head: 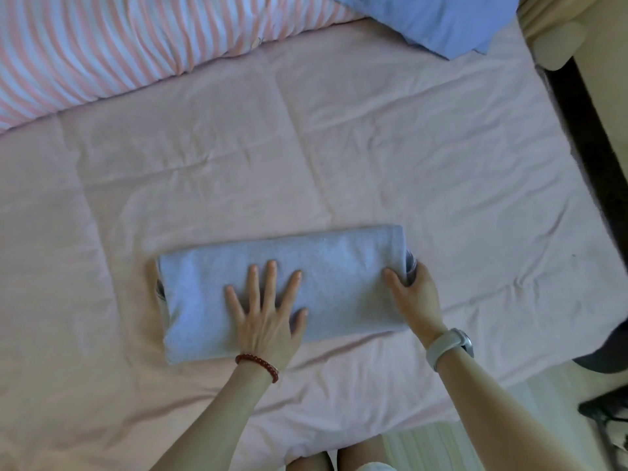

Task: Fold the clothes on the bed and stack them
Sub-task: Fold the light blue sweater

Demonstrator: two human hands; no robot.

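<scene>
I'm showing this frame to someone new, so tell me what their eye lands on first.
First, the folded light-blue garment lying near the middle of the pink bedsheet, with the left hand pressed flat on it and the right hand gripping its right end. Next, the pink-and-white striped duvet bunched at the top left, and a blue pillow at the top right.

Single head-worn view, wide-angle; looks forward and steeply down from the bed's near edge onto the pink sheet (339,137); close range, forearms entering from bottom of frame; far edge reaches the striped duvet (85,52); no second view.
</scene>
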